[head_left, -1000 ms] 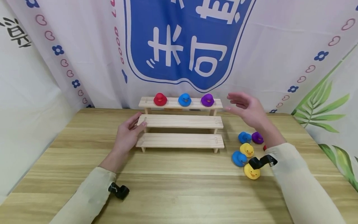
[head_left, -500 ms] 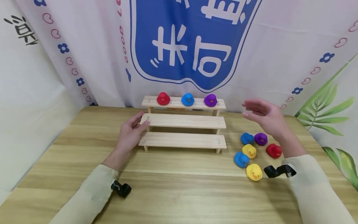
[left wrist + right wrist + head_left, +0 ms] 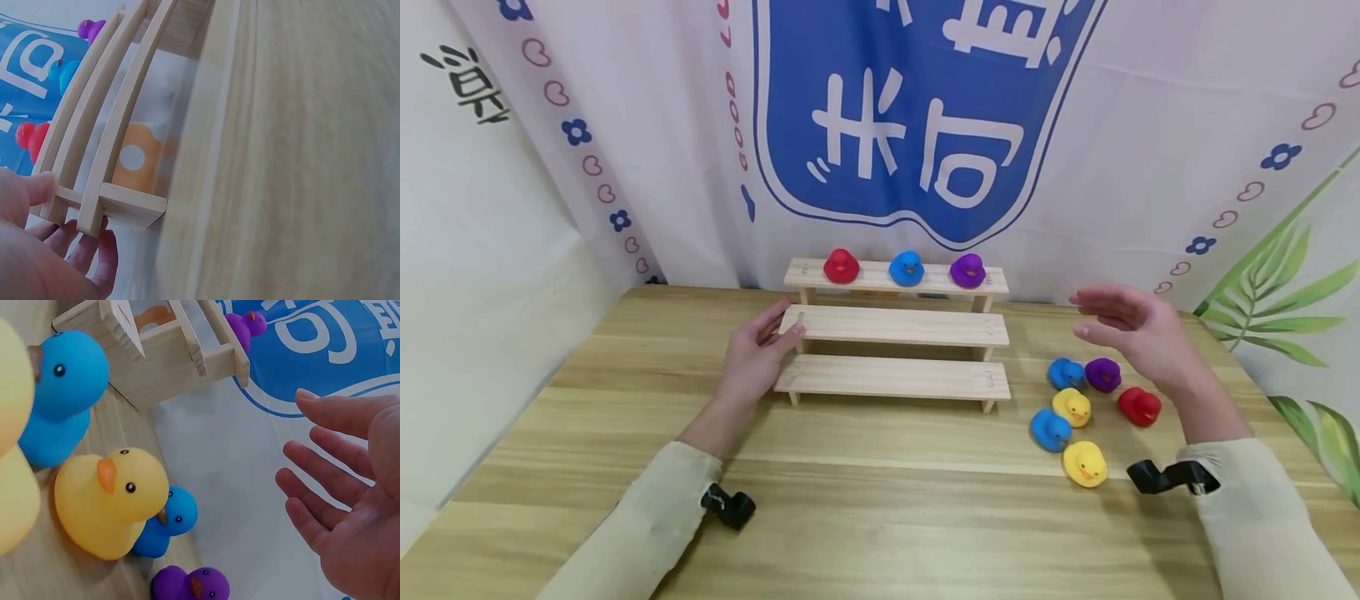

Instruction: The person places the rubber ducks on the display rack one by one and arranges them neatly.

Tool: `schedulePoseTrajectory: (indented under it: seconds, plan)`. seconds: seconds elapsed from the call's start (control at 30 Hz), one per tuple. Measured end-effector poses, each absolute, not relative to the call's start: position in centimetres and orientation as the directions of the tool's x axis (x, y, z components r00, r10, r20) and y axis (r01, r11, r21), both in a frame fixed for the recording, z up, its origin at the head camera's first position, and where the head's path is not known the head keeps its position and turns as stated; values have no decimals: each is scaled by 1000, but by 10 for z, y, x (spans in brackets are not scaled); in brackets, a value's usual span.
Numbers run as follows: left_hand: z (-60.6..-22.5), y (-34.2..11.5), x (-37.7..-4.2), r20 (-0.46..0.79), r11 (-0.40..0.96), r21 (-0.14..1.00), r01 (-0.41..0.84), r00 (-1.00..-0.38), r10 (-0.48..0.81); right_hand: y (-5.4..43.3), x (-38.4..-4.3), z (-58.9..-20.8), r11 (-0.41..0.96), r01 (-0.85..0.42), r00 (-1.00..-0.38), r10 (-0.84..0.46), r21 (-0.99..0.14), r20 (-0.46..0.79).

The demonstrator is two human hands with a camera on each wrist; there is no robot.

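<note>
My left hand (image 3: 754,354) holds the left end of a three-tier wooden display stand (image 3: 895,326), thumb on the middle shelf. In the left wrist view, the fingers (image 3: 83,251) curl round the shelf ends. Along the top shelf sit a red rubber duck (image 3: 842,267), a blue rubber duck (image 3: 907,269) and a purple rubber duck (image 3: 967,271). My right hand (image 3: 1138,333) is empty, raised beyond the loose ducks on the right, fingers relaxed and thumb apart. Under it lie another purple duck (image 3: 1102,375) and a red duck (image 3: 1140,407).
Left of these are two blue ducks (image 3: 1051,429) and two yellow ducks (image 3: 1084,464) on the wooden table (image 3: 865,500). A printed curtain (image 3: 700,208) hangs right behind the stand. Each sleeve carries a small black wrist camera (image 3: 1172,477).
My right hand has drawn away from the stand's top shelf, to the right and a little down, uncovering the loose red duck. My left hand keeps its hold on the stand.
</note>
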State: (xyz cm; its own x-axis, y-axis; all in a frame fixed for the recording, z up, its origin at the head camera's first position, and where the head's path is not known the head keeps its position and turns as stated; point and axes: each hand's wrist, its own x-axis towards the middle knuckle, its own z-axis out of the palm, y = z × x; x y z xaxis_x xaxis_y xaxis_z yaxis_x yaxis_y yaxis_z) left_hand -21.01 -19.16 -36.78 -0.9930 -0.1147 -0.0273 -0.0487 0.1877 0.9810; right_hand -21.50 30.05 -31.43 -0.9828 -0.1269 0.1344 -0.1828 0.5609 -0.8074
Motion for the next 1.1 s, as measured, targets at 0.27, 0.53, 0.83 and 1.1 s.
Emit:
schedulePoseTrajectory:
  seconds: [0.27, 0.53, 0.83, 1.1]
  plan:
    - [-370, -190, -210, -33, 187, 981, -54, -993, -111, 319, -208, -327, 525, -186, -982, -136, -831, 134]
    - [-371, -189, -212, -38, 177, 983, -57, -993, -109, 326, -206, -334, 484, -213, -976, -153, -849, 157]
    - [-371, -192, -212, -38, 192, 979, -62, -992, -124, 331, -207, -339, 534, -178, -980, -169, -827, 102]
    - [-373, -191, -214, -31, 195, 979, -54, -992, -121, 341, -208, -347, 576, -159, -984, -163, -802, 78]
